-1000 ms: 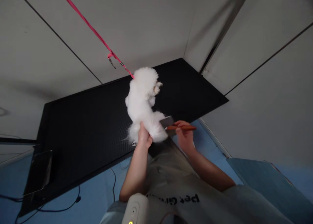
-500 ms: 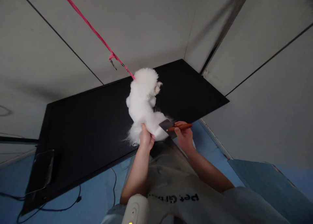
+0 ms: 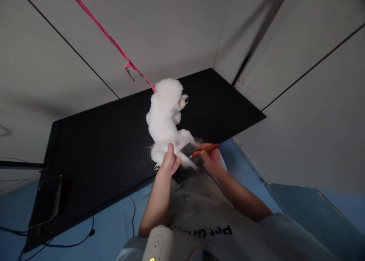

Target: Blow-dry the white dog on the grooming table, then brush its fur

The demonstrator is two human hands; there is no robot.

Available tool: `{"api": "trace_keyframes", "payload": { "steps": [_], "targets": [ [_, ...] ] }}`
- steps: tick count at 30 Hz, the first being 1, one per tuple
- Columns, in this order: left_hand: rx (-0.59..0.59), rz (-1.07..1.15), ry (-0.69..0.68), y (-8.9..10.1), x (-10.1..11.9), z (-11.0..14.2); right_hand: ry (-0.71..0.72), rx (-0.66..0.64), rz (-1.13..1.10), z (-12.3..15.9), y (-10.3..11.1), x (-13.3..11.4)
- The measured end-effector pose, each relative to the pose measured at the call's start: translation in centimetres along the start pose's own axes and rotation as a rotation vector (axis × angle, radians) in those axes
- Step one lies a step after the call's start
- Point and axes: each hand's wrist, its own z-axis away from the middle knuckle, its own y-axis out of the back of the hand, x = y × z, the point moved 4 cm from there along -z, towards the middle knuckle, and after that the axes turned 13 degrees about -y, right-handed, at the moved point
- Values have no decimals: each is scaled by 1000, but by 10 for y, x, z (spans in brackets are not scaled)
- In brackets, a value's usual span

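A fluffy white dog (image 3: 162, 118) is on the black table, its rear towards me and its head at the far side. My left hand (image 3: 170, 162) is closed at its rear, thumb on top, around the base of what looks like the tail (image 3: 186, 161). Long white hair fans out from there to the right. In my right hand (image 3: 210, 158) is a slicker brush (image 3: 207, 150) with an orange-brown handle, gripped between thumb and fingers. Its flat dark head meets the hair just right of my left hand; the bristles are hidden.
A pink leash (image 3: 107, 34) runs from the dog's neck to the upper left, with a metal clip hanging. The ribbed black table (image 3: 99, 147) has a wire-framed dark tray (image 3: 47, 200) at its left end. Cables (image 3: 74, 245) trail over the blue floor. Grey walls stand behind.
The brush has moved left and slightly down into the hair, its head now tilted. The tail hair has spread to the lower right. My left hand still holds the dog's rear.
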Motion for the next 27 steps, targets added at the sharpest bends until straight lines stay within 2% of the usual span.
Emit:
{"api": "trace_keyframes", "payload": {
  "steps": [2, 3, 4, 5, 7, 8, 9, 11, 12, 13, 14, 16, 17, 18, 21, 22, 25, 26, 27],
  "targets": [
    [59, -14, -27, -6, 3, 3, 65, 250, 0, -4, 16, -7],
    [80, -19, -19, -8, 3, 4, 123, 317, 10, -5, 21, -10],
    [88, -22, 3, -11, 3, 5, 174, 294, 35, -6, 21, -13],
    [97, -27, 29, -13, 2, 6, 195, 193, 71, -7, 18, -15],
    [123, -43, 51, -13, 0, 7, 140, -50, 142, -9, 7, -12],
    [126, -50, 53, -13, 0, 7, 101, -84, 160, -11, 6, -11],
    [117, -54, 54, -12, -1, 7, 84, -27, 161, -13, 9, -11],
    [76, -51, 58, -11, -1, 7, 150, 265, 126, -16, 23, -17],
    [51, -46, 65, -10, -2, 7, 210, 357, 117, -15, 27, -20],
    [32, -41, 73, -10, -2, 7, 259, 346, 125, -14, 26, -24],
    [14, -36, 83, -10, -2, 8, 278, 236, 148, -14, 21, -25],
    [-12, -32, 118, -11, -3, 8, 216, -74, 194, -13, 6, -22],
    [-18, -28, 127, -12, -3, 9, 165, -149, 198, -11, 2, -19],
    [-21, -21, 125, -12, -3, 9, 130, -123, 183, -11, 2, -17],
    [-13, -8, 89, -14, -2, 9, 187, 199, 108, -9, 14, -18],
    [-11, -10, 94, -14, -3, 9, 219, 194, 107, -9, 14, -18],
    [-3, -25, 134, -15, -5, 9, 157, -96, 161, -11, 4, -16],
    [10, -27, 131, -15, -5, 10, 115, -116, 164, -12, 3, -16],
    [19, -29, 126, -15, -5, 10, 100, -48, 146, -14, 7, -17]
  ]
}}
